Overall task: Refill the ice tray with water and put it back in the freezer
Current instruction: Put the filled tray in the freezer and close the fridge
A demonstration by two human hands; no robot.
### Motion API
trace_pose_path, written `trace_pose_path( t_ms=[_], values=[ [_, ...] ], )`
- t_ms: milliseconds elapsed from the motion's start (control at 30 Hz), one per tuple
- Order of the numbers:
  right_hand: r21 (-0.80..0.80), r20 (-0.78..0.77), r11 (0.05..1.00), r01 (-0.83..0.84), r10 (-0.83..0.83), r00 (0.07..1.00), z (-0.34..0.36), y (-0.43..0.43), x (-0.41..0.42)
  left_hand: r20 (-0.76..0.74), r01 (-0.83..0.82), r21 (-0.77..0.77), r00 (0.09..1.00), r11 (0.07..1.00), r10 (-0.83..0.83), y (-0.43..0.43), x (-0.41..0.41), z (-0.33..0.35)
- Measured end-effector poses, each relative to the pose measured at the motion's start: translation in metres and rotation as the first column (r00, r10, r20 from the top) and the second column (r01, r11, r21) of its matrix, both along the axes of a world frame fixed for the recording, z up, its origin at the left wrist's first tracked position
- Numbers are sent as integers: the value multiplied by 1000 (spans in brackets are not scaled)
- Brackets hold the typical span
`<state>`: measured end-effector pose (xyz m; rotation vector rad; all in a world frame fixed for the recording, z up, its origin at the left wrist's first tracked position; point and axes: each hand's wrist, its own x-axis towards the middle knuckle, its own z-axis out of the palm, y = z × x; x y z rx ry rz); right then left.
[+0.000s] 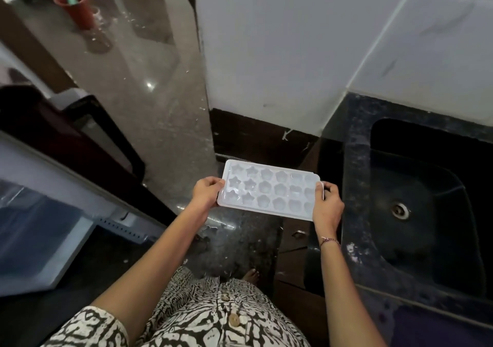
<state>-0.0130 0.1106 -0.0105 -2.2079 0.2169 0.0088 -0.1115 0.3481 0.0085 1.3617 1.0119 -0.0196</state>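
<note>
A white plastic ice tray (269, 190) with star and flower shaped cells is held level in front of me, above the floor. My left hand (205, 192) grips its left short edge, and my right hand (327, 204) grips its right short edge. Whether the cells hold water I cannot tell. To the right lies a black stone sink (416, 213) with a metal drain (400, 210). On the left, the freezer (37, 221) stands with its door open and a white interior showing.
A white wall (266, 53) rises straight ahead, with a dark skirting below it. A red bucket (76, 8) stands far off on the wet grey floor at the upper left. The dark fridge door (66, 133) juts out on the left.
</note>
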Motion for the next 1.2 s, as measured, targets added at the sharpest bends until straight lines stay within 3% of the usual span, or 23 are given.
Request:
trace_pose_path(
  t_ms=[667, 1200],
  values=[
    [94, -145, 969, -228, 240, 960, -26, 66, -77, -141, -165, -33, 977, 986, 159, 41, -130, -33],
    [65, -117, 891, -449, 454, 883, -38, 124, -145, -174, -451, -57, 883, 891, 436, 62, -243, -38]
  ],
)
